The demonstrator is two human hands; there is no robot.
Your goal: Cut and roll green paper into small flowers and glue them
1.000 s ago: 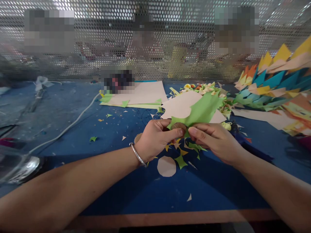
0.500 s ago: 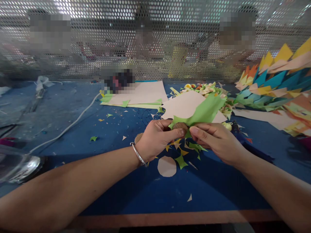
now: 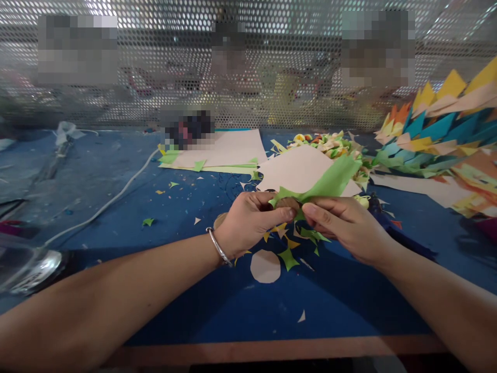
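green paper (image 3: 330,181) is pinched between left hand (image 3: 248,223) and right hand (image 3: 345,228), over blue table (image 3: 194,305).

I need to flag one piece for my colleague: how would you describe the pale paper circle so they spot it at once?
Start at the blue table and find the left hand and right hand pinching a green paper sheet. Just nearer the viewer lies the pale paper circle, flat, round, and far larger than the jagged green and yellow scraps beside it.

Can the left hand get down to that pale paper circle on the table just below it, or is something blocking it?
Probably yes. The pale paper circle lies bare on the blue table, just beneath the left hand, with nothing over it. But that hand now pinches the green paper together with the right hand.
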